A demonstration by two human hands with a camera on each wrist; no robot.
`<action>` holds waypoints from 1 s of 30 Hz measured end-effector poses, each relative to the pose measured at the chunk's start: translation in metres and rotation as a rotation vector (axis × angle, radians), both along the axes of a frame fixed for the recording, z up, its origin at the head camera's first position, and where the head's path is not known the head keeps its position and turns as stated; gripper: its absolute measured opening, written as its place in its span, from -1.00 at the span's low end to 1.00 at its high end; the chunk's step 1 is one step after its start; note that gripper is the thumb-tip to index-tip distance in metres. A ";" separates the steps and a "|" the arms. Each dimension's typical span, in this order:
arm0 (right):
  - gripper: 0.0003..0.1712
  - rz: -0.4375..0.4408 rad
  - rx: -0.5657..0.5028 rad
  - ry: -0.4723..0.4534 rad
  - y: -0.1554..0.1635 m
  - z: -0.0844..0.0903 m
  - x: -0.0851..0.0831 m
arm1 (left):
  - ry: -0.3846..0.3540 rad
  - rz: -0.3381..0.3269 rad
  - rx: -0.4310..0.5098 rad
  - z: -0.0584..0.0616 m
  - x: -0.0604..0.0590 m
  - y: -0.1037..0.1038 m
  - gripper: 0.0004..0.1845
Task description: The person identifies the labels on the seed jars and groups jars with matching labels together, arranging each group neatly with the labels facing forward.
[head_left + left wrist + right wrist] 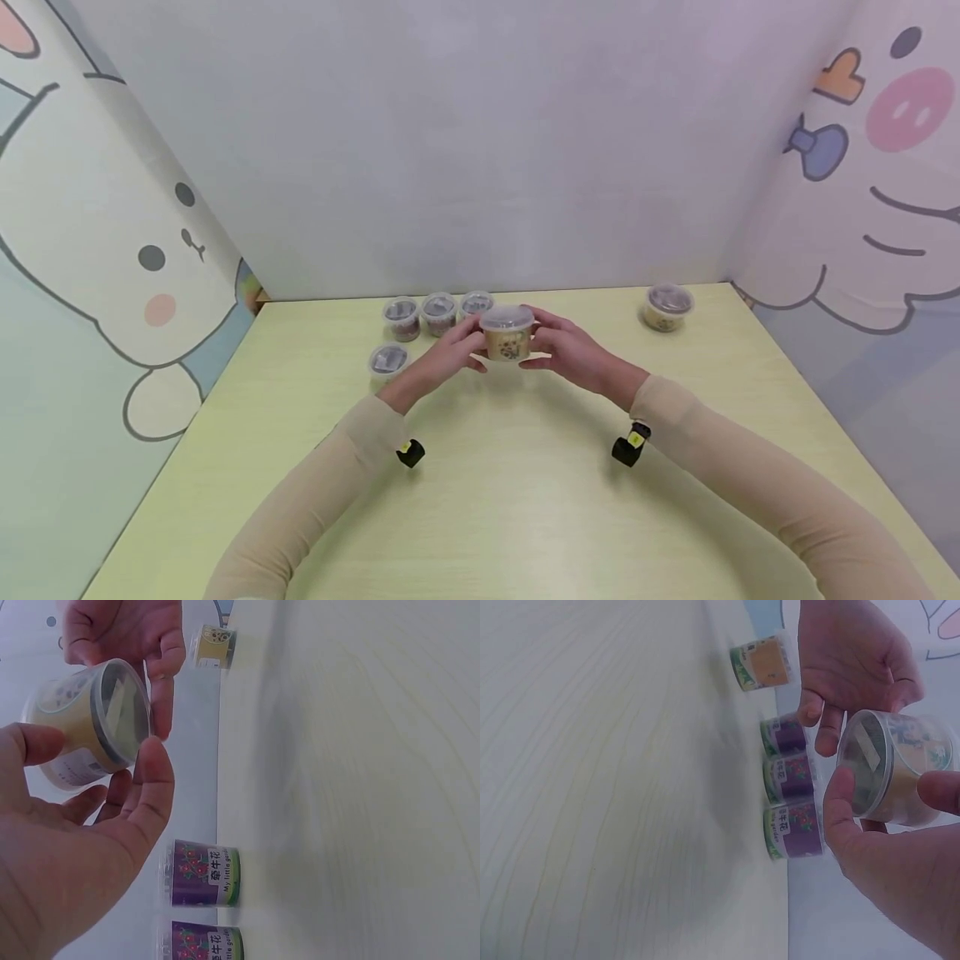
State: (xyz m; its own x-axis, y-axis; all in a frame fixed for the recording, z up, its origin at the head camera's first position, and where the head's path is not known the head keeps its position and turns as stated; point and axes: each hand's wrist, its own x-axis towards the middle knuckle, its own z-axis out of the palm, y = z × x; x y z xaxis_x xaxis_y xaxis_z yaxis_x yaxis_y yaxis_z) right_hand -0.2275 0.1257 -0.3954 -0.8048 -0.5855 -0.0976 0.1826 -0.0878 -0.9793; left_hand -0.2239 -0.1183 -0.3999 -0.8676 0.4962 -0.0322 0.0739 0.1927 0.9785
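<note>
Both arms wear long, close-fitting beige sleeves [315,492] that end at the wrists, leaving the left hand [450,354] and right hand [573,350] bare. Under each wrist hangs a small black camera unit [410,452] with a yellow mark on it (the right one [630,444] looks slightly bulkier). No rings or gloves show on the fingers [154,780].

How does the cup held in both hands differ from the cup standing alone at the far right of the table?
The held cup is lifted off the table between the left hand and right hand; the lone cup stands untouched. The held cup's lid looks clear, the lone cup's darker. Both are small, lidded, tan-labelled.
</note>
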 end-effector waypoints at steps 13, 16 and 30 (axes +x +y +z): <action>-0.27 -0.006 -0.006 -0.030 -0.008 0.000 0.000 | -0.012 0.009 -0.010 0.003 0.003 -0.006 -0.43; -0.26 -0.006 -0.005 -0.035 -0.010 0.000 0.001 | -0.013 0.007 -0.024 0.003 0.003 -0.008 -0.43; -0.30 0.029 0.047 0.045 -0.031 0.004 0.002 | 0.077 -0.065 -0.234 0.029 0.000 -0.038 -0.39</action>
State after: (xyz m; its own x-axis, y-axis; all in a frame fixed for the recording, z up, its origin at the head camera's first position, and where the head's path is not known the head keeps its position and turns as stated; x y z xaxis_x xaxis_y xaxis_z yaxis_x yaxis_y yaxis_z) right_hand -0.2256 0.0943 -0.3918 -0.7917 -0.6044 -0.0895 0.1400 -0.0369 -0.9895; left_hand -0.2236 -0.1567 -0.3713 -0.8387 0.5375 -0.0879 0.1656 0.4055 0.8990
